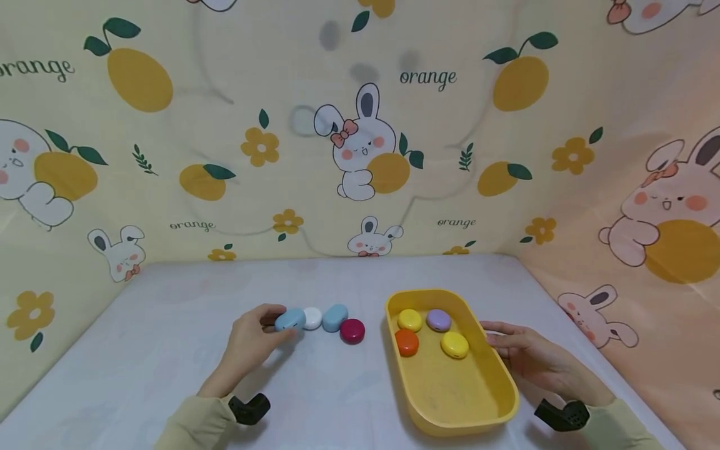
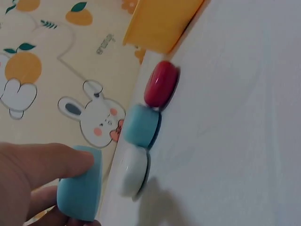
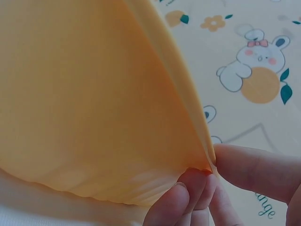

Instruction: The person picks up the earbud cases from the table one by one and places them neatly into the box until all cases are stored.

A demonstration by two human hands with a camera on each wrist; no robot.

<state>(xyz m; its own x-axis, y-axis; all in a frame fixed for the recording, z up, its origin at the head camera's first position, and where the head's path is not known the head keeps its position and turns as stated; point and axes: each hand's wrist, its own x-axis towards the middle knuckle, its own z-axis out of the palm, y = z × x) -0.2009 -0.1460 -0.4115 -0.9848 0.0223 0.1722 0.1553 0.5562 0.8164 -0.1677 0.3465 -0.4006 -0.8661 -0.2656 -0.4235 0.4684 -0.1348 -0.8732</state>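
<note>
Patterned backdrop (image 1: pixel 270 62) with rabbits, oranges, flowers behind and to the right, pale cloth-covered table (image 1: pixel 315 400) in front. Left hand (image 1: pixel 250 340), left side of table, pinches a light blue rounded piece (image 1: pixel 289 320) between thumb and fingers; left wrist view shows it apart from the white piece (image 1: pixel 313 319) to its right. Row continues rightward: second light blue piece (image 1: pixel 335 318), then dark red piece (image 1: pixel 352 332), slightly nearer. These three sit close together, contact hard to tell. Right of them, yellow tray (image 1: pixel 444 400), long side running near to far, four pieces in its far half: far yellow piece (image 1: pixel 410 320) at left, purple piece (image 1: pixel 439 320) to its right, orange piece (image 1: pixel 407 343) nearer by the left wall, near yellow piece (image 1: pixel 455 344) toward the right wall. Right hand (image 1: pixel 542 359) has fingers extended, tips touching tray's right wall from outside. Light sleeves (image 1: pixel 197 425) on both arms, black wrist devices (image 1: pixel 250 409) on both wrists.
</note>
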